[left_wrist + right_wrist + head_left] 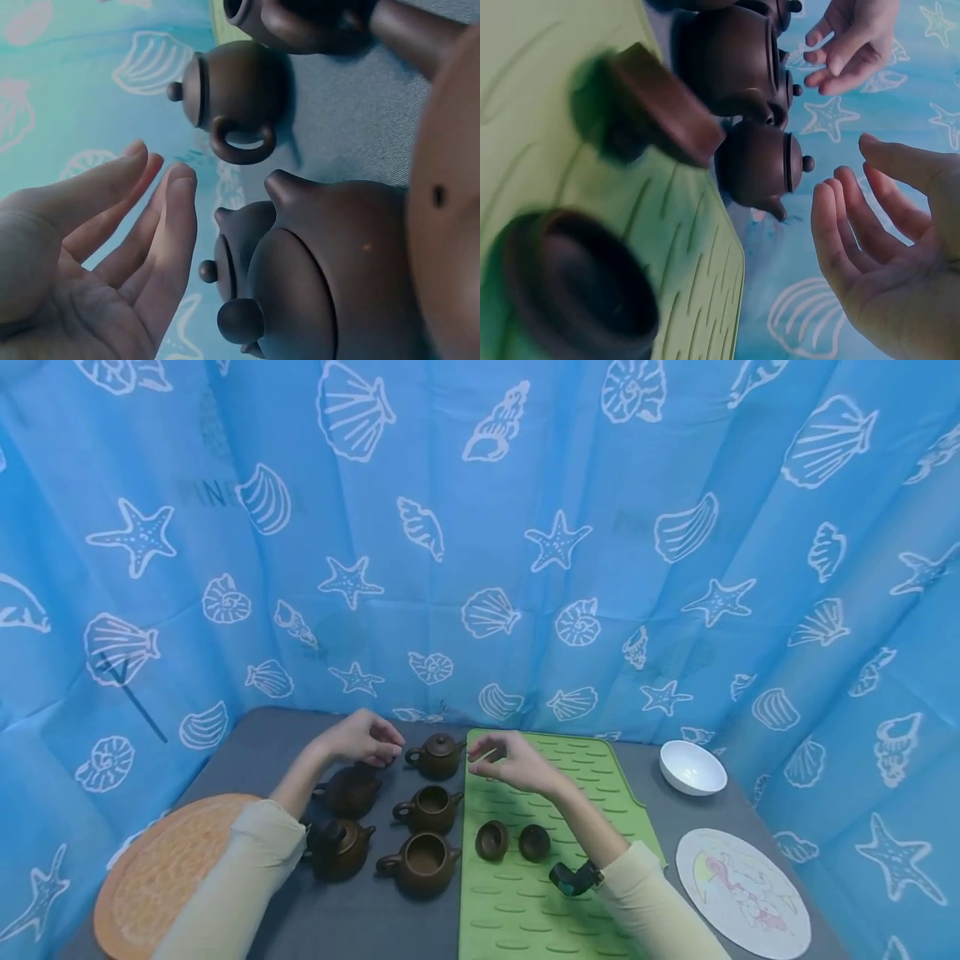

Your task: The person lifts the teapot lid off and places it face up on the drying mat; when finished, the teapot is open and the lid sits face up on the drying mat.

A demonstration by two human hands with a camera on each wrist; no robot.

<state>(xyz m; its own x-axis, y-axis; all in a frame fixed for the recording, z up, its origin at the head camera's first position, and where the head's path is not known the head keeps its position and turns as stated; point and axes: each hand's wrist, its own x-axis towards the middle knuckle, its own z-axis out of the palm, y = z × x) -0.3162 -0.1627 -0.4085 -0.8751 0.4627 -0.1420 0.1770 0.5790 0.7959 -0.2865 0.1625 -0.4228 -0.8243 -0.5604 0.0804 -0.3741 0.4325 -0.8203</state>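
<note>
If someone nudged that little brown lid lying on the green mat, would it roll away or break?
The loose lid looks like hard, rigid clay, so a drop could probably chip it. It lies flat and low on the ribbed green mat, so a nudge would likely slide it rather than roll it. It probably feels light.

Blue seashell-print curtain point(525, 527) — wrapped behind a grey table point(360, 918).

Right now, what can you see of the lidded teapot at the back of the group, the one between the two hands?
The back teapot is small, round and dark brown, looking like unglazed clay. Its lid with a round knob is on; a loop handle faces left and a short spout faces the green mat. It stands upright on the grey table, just beside the mat's edge. The left hand and right hand hover either side, neither touching it.
</note>
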